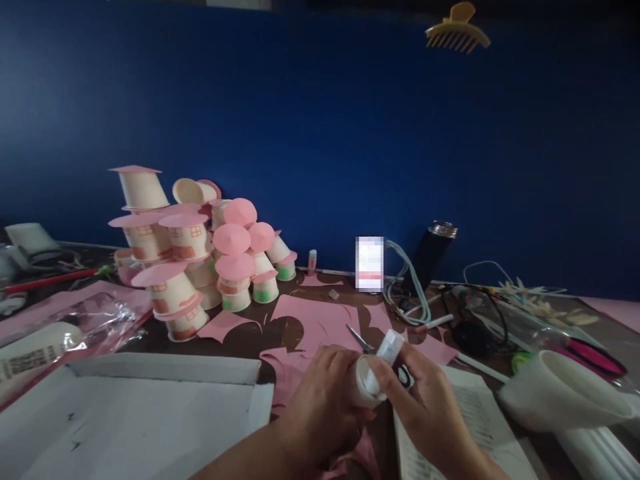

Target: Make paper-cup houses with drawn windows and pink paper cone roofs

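Observation:
My left hand [327, 400] is wrapped round a small white paper cup [361, 387], whose open rim is tilted toward my right hand. Between the fingers of my right hand [420, 393] is a whitish tube [390, 348], its lower end at the cup's rim. Scissors [359, 339] lie just beyond my hands, their handles partly hidden by my right hand. Pink paper scraps [320, 323] with curved cut-outs spread out behind and below my hands. To the left, decorated paper cups [177, 293] with pink paper tops stand in stacks.
A white box lid [150, 427] lies front left, beside a plastic package [60, 340]. Printed paper [480, 413] and a large white cup [560, 393] are at the right. Farther back are a bright screen [369, 263], cables [425, 307] and a dark bottle [430, 257].

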Demonstrator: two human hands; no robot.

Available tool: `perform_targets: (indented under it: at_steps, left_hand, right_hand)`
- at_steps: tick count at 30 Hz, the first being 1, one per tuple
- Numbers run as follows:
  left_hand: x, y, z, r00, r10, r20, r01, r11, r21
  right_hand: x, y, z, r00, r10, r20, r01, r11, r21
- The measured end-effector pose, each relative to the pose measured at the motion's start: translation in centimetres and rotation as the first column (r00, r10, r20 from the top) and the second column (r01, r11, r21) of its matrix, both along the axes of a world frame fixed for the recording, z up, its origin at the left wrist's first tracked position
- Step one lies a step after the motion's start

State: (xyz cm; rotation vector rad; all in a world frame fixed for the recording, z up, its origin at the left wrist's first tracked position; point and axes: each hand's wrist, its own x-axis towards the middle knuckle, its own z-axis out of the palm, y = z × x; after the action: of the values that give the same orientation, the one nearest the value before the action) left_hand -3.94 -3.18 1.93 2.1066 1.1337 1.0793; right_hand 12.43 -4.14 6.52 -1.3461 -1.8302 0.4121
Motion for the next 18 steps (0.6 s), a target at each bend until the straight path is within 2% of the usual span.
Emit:
perform_targets:
  at_steps: [13, 18]
  left_hand:
    - [0.5, -0.15, -0.38, 0.997, 0.03, -0.071, -0.016, 0.982, 0.19]
    - [0.59, -0.29, -0.09, 0.992, 0.051, -0.119, -0.031, 0.986, 0.163]
  right_hand:
    - [-0.56, 0.27, 0.29, 0.994, -0.085, 0.073, 0.083, 0.996, 0.027]
    - [-0.21, 0.49, -0.17, 0.988, -0.128, 0.088, 0.128, 0.992, 0.001]
